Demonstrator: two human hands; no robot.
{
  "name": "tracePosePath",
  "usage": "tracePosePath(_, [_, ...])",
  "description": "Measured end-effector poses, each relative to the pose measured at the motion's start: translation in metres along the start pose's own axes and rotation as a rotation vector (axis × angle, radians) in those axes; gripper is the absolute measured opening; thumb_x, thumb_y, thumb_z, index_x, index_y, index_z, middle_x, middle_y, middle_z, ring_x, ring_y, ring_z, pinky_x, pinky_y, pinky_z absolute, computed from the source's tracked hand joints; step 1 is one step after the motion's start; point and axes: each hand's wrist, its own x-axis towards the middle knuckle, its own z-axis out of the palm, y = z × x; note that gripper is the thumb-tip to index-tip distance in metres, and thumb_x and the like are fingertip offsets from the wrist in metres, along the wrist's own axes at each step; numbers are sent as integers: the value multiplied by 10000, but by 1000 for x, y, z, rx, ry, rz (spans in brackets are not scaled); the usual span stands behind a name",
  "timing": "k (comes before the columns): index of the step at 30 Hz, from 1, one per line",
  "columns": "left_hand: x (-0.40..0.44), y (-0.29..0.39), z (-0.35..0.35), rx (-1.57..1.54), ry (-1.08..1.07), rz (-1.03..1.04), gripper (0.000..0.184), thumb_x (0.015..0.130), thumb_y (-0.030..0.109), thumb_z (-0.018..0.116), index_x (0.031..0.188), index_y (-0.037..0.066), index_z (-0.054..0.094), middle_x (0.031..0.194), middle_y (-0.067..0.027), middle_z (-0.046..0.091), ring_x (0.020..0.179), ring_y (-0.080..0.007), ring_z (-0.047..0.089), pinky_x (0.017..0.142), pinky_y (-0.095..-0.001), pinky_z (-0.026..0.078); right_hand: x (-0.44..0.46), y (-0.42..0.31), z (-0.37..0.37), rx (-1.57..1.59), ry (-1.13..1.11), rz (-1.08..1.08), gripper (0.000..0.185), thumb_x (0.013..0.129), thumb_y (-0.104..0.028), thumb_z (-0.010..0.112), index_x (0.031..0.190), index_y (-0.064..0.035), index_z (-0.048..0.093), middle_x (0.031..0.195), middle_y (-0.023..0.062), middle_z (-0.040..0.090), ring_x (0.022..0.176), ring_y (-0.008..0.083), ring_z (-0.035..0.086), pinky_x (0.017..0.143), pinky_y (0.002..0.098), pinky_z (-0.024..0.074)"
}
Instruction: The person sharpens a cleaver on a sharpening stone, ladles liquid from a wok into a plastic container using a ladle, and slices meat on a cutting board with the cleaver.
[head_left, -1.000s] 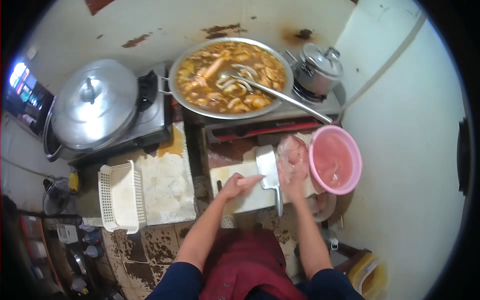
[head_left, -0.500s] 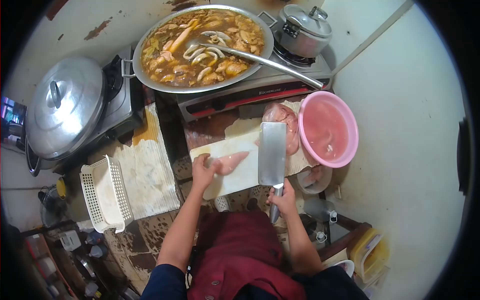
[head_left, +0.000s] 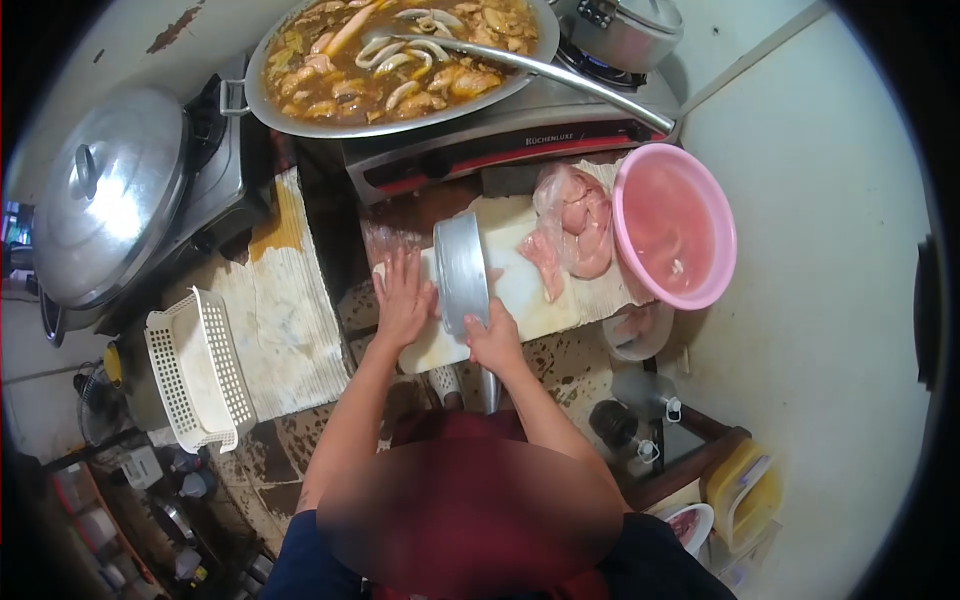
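Note:
My right hand (head_left: pixel 495 340) grips the handle of a cleaver (head_left: pixel 461 275), whose broad blade stands tilted over the white cutting board (head_left: pixel 525 320). Left of the blade, my left hand (head_left: pixel 404 300) lies on the board with its fingers stretched out. The blade hides most of what lies under and behind it; a bit of pink meat shows past its right side. A strip of raw chicken (head_left: pixel 543 265) rests at the board's right end. Beside it, more raw chicken (head_left: pixel 578 225) sits in a clear plastic bag.
A wide pan of stew (head_left: pixel 400 70) with a long ladle (head_left: pixel 600 95) sits on the stove behind the board. At right stands a pink basin (head_left: pixel 725 235) of reddish water. A lidded pot (head_left: pixel 115 200) and a white plastic basket (head_left: pixel 205 370) are at left.
The cleaver has moved left across the board, close to my left hand. My left fingers have spread flat. A chicken strip now shows at the board's right end. The view has tilted down.

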Motion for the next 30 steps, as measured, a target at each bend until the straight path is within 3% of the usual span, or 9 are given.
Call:
tracePosePath(5, [-1, 8, 5, 180, 5, 27, 597, 985, 423, 316, 1486, 103, 261, 1539, -161, 202, 1437, -353, 126, 1134, -560, 19, 22, 23, 9, -178, 107, -159, 225, 867, -103, 612, 1015, 33, 511, 698, 175, 626, 501, 245, 612, 474, 366, 489])
tracePosePath(7, [-3, 9, 6, 191, 9, 24, 589, 985, 414, 321, 1484, 104, 266, 1536, -160, 208, 1439, -345, 127, 1134, -561, 22, 20, 18, 10, -204, 109, -138, 291, 859, -114, 611, 1084, 35, 500, 822, 228, 635, 692, 329, 629, 627, 411, 496])
tracePosePath(9, [-1, 8, 6, 200, 12, 24, 585, 985, 409, 325, 1482, 104, 271, 1533, -159, 215, 1440, -338, 126, 1134, -561, 24, 20, 9, 11, -219, 107, -124, 409, 853, -128, 602, 1208, 31, 477, 1002, 291, 631, 976, 437, 610, 854, 469, 474])
tracePosePath(12, [-2, 8, 7, 236, 31, 41, 580, 991, 401, 316, 1483, 100, 264, 1528, -154, 227, 1435, -351, 137, 1131, -562, 45, 20, 1, 12, -235, 137, -141, 449, 863, -136, 585, 1257, 23, 441, 982, 299, 628, 957, 460, 601, 846, 487, 470])
tracePosePath(15, [-1, 8, 8, 251, 36, 44, 583, 985, 393, 333, 1483, 99, 260, 1522, -158, 236, 1429, -357, 148, 1130, -562, 49, 13, 4, 13, -241, 143, -204, 391, 874, -148, 569, 1204, 24, 446, 941, 316, 615, 922, 493, 581, 813, 518, 457])
tracePosePath(18, [-2, 8, 8, 260, 52, 54, 589, 981, 390, 343, 1485, 100, 254, 1524, -160, 229, 1428, -360, 145, 1131, -560, 47, -2, -1, 12, -329, 77, -56, 289, 882, -160, 562, 1080, 23, 457, 899, 330, 600, 883, 517, 562, 778, 546, 439])
tracePosePath(21, [-2, 8, 10, 251, 69, 47, 583, 973, 381, 366, 1482, 114, 269, 1522, -161, 230, 1426, -352, 145, 1134, -563, 34, -11, 2, 13, -351, 54, -55, 247, 890, -167, 563, 984, 21, 433, 863, 327, 593, 853, 519, 561, 757, 558, 430])
tracePosePath(30, [-2, 9, 10, 237, 102, 44, 588, 977, 383, 362, 1488, 114, 250, 1520, -169, 230, 1429, -342, 146, 1137, -556, 49, -47, 42, 18, -375, -55, -106, 261, 921, -171, 520, 1027, 33, 398, 877, 285, 644, 859, 486, 600, 773, 542, 466])
